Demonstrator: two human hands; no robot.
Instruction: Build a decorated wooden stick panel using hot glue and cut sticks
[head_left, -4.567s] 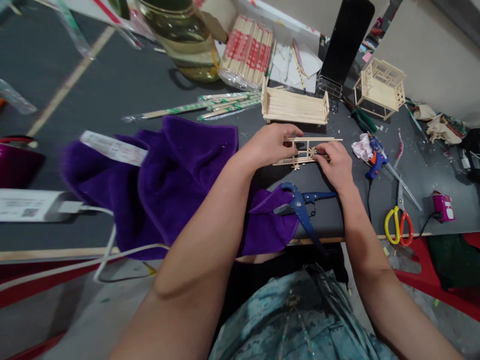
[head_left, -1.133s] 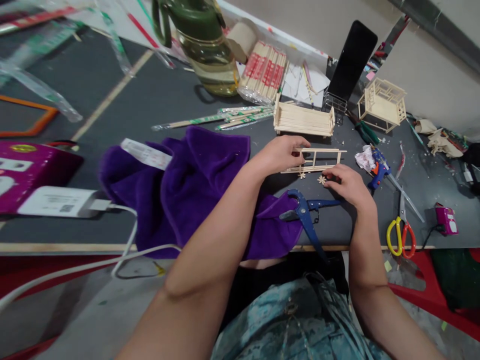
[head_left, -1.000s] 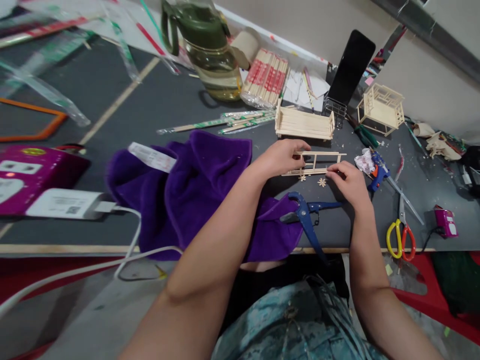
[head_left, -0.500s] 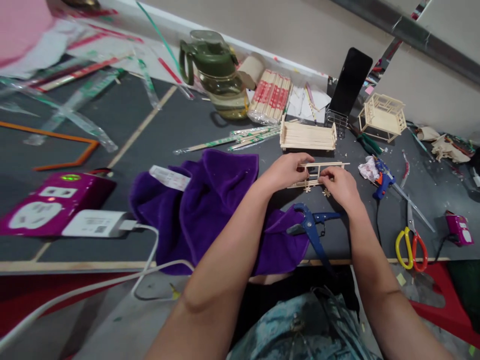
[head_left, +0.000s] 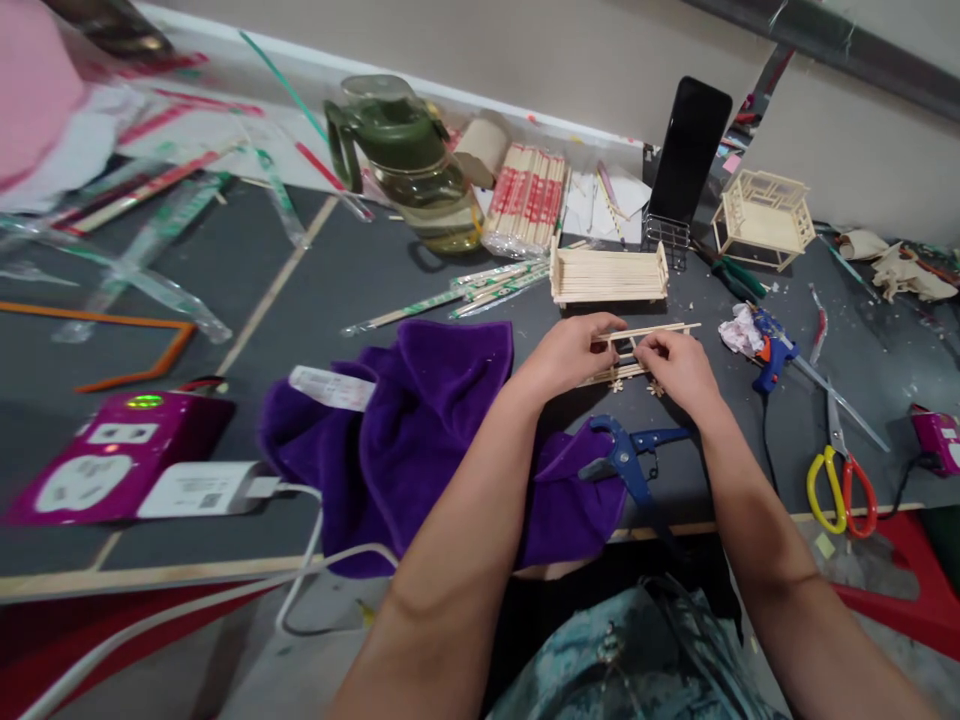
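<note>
A small frame of thin wooden sticks [head_left: 660,331] lies between my hands, with little flower-like wooden pieces along its near edge. My left hand [head_left: 571,352] grips its left end, fingers curled over the long stick. At the right part of the frame, my right hand [head_left: 681,368] pinches near a crosspiece; its fingertips are partly hidden. Just behind stands a miniature wooden stick bench [head_left: 611,275]. Blue-handled cutters [head_left: 626,455] lie close in front of the hands, partly over a purple cloth [head_left: 442,420].
To the right are a blue glue gun [head_left: 772,360], scissors [head_left: 836,490] and a finished-looking wooden model [head_left: 765,220]. Along the back stand a phone [head_left: 690,150], bundled chopsticks [head_left: 525,200] and a green-lidded jug [head_left: 409,160]. A purple power socket [head_left: 112,450] with a white charger sits left.
The camera view has tilted and shifted slightly. Both hands keep their hold on the stick frame, with only small finger movement at the right hand.
</note>
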